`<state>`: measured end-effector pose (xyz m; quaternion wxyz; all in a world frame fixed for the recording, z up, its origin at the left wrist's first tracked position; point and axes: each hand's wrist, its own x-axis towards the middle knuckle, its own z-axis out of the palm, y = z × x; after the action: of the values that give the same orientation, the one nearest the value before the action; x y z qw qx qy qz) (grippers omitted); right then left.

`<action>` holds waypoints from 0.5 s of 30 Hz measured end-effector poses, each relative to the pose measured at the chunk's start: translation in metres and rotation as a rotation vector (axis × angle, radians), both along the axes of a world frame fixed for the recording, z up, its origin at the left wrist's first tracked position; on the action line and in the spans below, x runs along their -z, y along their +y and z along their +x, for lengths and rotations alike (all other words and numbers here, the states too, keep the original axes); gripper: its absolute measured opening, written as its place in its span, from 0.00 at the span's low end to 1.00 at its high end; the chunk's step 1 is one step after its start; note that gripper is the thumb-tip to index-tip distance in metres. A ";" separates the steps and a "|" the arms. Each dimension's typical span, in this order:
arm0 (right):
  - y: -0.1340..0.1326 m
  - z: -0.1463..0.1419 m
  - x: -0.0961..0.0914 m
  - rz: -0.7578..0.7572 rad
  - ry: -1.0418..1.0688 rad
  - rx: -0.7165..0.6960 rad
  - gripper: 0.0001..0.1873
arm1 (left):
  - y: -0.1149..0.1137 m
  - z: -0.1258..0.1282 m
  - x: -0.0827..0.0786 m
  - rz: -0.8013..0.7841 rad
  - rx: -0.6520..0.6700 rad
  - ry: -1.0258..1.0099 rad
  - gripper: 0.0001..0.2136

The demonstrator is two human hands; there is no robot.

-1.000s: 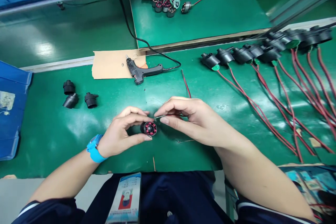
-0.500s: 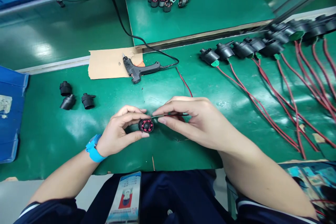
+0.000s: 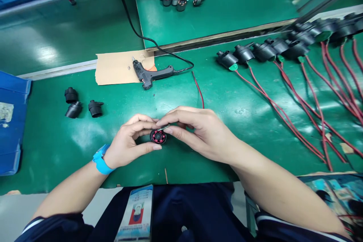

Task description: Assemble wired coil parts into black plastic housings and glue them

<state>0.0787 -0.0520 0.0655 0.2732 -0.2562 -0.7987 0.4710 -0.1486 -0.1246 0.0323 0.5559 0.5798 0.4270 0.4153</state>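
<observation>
My left hand (image 3: 129, 138) is closed around a small round black motor part (image 3: 158, 136), thumb below and fingers above. Its face, turned up toward me, shows a ring of red windings around a dark centre. With thumb and forefinger my right hand (image 3: 195, 130) pinches a thin, edge-on piece (image 3: 163, 127), probably a circuit board, against the upper edge of that face. A red wire (image 3: 199, 90) comes out from behind the right hand and lies on the bench. The fingers partly hide the thin piece.
A glue gun (image 3: 151, 75) rests on cardboard (image 3: 113, 70) ahead. Several black housings (image 3: 95, 109) stand at left, beside a blue bin (image 3: 13, 128). To the right lies a row of black pump-like units (image 3: 227, 59) with red wires. Wound stators (image 3: 181, 4) sit on the raised shelf (image 3: 227, 19).
My right hand has moved left with the thin piece, bringing it from beside the motor part onto its upper edge. The left hand has barely moved. The red wire has shifted slightly.
</observation>
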 end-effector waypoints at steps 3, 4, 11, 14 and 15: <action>0.000 0.002 -0.001 0.009 -0.038 0.017 0.10 | -0.001 0.000 0.000 0.039 -0.056 0.044 0.19; 0.000 0.002 -0.001 0.006 -0.052 0.028 0.11 | -0.001 0.000 0.001 0.063 -0.083 0.069 0.18; 0.006 -0.003 0.013 -0.148 -0.111 -0.018 0.18 | 0.012 0.001 0.007 0.319 -0.120 0.549 0.13; 0.007 -0.006 0.021 -0.295 -0.072 -0.032 0.16 | 0.014 0.003 0.011 0.387 -0.137 0.598 0.14; 0.007 -0.007 0.023 -0.320 -0.052 -0.016 0.13 | 0.013 0.003 0.013 0.409 -0.152 0.594 0.15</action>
<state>0.0721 -0.0453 0.0429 0.2041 -0.3022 -0.7223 0.5877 -0.1454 -0.1116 0.0196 0.2480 0.7409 0.5197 0.3456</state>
